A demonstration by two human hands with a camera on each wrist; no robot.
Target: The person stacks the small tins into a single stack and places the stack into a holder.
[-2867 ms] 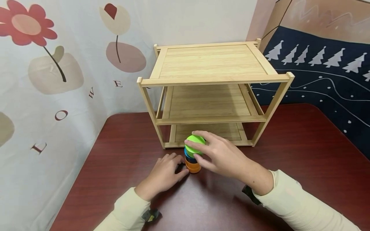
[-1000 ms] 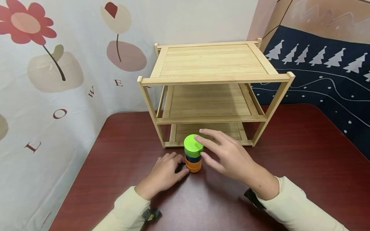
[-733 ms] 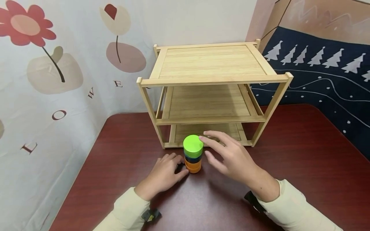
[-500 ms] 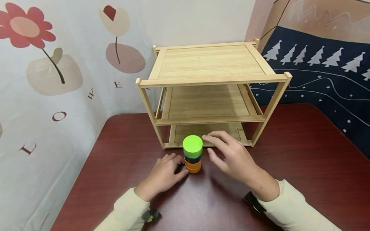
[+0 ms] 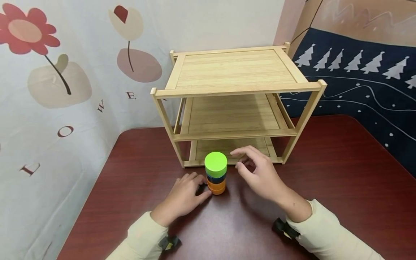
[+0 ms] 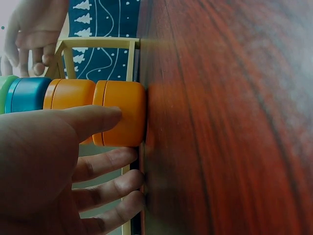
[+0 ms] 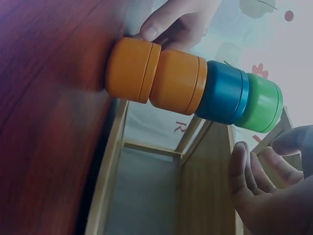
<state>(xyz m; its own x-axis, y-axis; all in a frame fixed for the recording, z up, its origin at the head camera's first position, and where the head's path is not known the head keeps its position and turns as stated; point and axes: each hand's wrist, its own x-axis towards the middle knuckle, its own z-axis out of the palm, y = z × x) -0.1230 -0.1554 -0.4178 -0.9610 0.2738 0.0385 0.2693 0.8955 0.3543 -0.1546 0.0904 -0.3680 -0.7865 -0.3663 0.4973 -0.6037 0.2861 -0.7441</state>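
A jar stack is standing nearer the left edge of the surface, left hand alongside, right hand hovering, all fingers released.

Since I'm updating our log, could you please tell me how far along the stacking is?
Done, apparently: the green container stands atop the blue container and two orange containers. In hand: the left grip sits at the bottom orange container; the right grip is apart from the stack, holding nothing. Remaining, perhaps: just withdrawing the left grip from there.
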